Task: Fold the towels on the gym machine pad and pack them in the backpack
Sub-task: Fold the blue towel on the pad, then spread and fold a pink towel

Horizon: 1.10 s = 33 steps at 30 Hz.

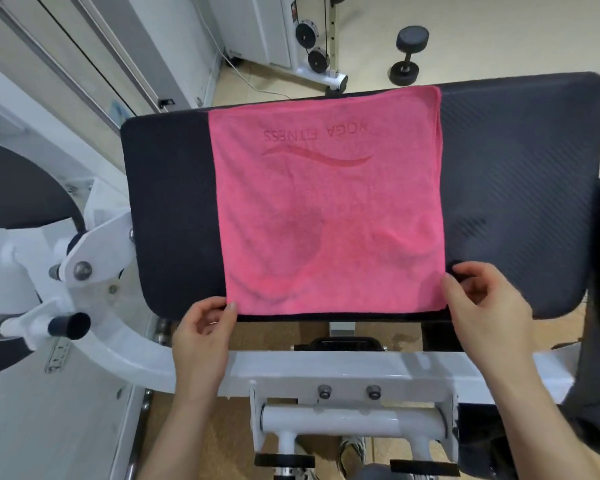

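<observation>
Pad (pixel 520 168) fills the middle of the view, broad, black and flat, bolted on the white frame (pixel 361 368): a ready-made folding bench. On it lies the pink towel (pixel 326 209), spread out in a single layer, nearly square, its near hem running along the pad's front edge and its lettering (pixel 316 131) upside down to the wearer. It is laid flat like that, I'd say, so the corners can be matched cleanly. No fold is made yet, so this looks like the very start of the folding.

Now the hands, one at each near corner. The left hand (pixel 203 337) comes up from below the pad edge, fingers curled, thumb (pixel 231 307) touching the towel's near left corner. The right hand (pixel 489 306) sits on the pad just beside the near right corner, thumb against the towel's edge, fingers loosely bent above it. Whether either hand actually has cloth pinched, I cannot tell.

A symmetrical hold like this suits lifting the near hem over to the far one. No backpack can be made out for certain. Far off on the floor, a dumbbell (pixel 407 53).
</observation>
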Available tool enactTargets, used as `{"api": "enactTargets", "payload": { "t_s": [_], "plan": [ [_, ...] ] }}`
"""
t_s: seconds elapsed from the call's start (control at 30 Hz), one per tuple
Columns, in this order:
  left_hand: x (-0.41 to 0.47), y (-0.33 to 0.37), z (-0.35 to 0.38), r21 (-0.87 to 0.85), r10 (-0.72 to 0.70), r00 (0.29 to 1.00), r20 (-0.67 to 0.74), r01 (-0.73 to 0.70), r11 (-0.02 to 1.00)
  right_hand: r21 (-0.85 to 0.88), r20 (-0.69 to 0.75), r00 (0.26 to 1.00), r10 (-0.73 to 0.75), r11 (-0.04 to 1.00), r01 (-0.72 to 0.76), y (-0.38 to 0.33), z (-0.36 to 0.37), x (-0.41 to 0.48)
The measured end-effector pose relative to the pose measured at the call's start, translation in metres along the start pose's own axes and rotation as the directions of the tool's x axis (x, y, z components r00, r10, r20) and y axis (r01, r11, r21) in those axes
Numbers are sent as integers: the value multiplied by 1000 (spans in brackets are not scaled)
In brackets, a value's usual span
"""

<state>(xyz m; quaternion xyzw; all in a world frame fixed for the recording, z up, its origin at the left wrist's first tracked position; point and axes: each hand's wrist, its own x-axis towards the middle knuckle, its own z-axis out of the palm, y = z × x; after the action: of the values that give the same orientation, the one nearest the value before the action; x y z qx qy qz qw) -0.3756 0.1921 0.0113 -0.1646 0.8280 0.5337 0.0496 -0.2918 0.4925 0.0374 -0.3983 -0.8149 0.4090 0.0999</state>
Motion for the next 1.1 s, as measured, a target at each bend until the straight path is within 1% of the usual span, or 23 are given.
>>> {"api": "enactTargets", "payload": {
  "t_s": [0.07,0.17,0.27,0.33,0.4,0.43,0.5,0.57,0.63,0.7,0.73,0.77,0.8,0.83,0.87,0.9,0.93,0.97,1.03,1.1],
  "plan": [
    [-3,-2,2,-106,-60,997,43,64,992,15,48,998,35,999,-36,4,-1,-1],
    [-3,-6,6,-183,-140,982,123,161,970,104,184,979,86,989,-107,3,-7,-2],
    [-1,-9,7,-253,-189,974,128,216,943,209,314,936,156,951,-229,0,-10,-4],
    [1,-9,6,-270,-183,977,108,206,941,175,331,932,147,961,-214,2,-9,-4],
    [1,-7,6,-240,-152,987,56,161,957,78,317,940,128,984,-161,5,-8,-5],
    [0,-6,6,-218,-130,991,12,129,967,69,312,941,127,985,-156,7,-7,-5],
    [-2,-3,7,-185,-87,993,-76,71,980,126,313,940,137,975,-184,11,-5,-5],
    [-2,-4,7,-174,-68,991,-114,47,984,256,308,940,148,939,-231,18,-4,-6],
    [0,-7,5,-185,-64,990,-122,41,982,398,312,933,179,867,-299,22,-5,-8],
    [1,-9,5,-227,-47,995,-89,26,973,528,354,911,211,760,-380,24,-7,-7],
    [1,-10,4,-220,-11,999,-48,0,976,568,369,906,208,721,-397,26,-7,-7],
    [0,-12,2,-192,48,999,5,-46,980,570,350,922,166,744,-350,29,-7,-7],
    [0,-14,0,-153,113,992,63,-102,983,511,290,954,76,830,-222,33,-6,-7],
    [1,-16,-4,-120,169,978,124,-154,981,382,217,973,-73,924,-16,37,-6,-6],
    [4,-19,-9,-83,208,961,183,-196,977,220,186,953,-241,955,198,38,-6,-6],
    [7,-20,-14,-31,237,944,229,-236,971,104,193,905,-379,925,365,39,-5,-6],
    [11,-22,-19,42,263,927,266,-283,958,49,221,852,-475,878,477,40,-6,-5],
    [13,-23,-22,118,285,910,300,-332,936,27,262,806,-531,838,544,41,-7,-4],
    [15,-24,-26,250,342,875,343,-436,865,-59,330,739,-588,768,637,43,-9,-1],
    [17,-26,-25,358,466,801,376,-589,724,-169,379,689,-618,686,708,49,-9,6]
  ]
}}
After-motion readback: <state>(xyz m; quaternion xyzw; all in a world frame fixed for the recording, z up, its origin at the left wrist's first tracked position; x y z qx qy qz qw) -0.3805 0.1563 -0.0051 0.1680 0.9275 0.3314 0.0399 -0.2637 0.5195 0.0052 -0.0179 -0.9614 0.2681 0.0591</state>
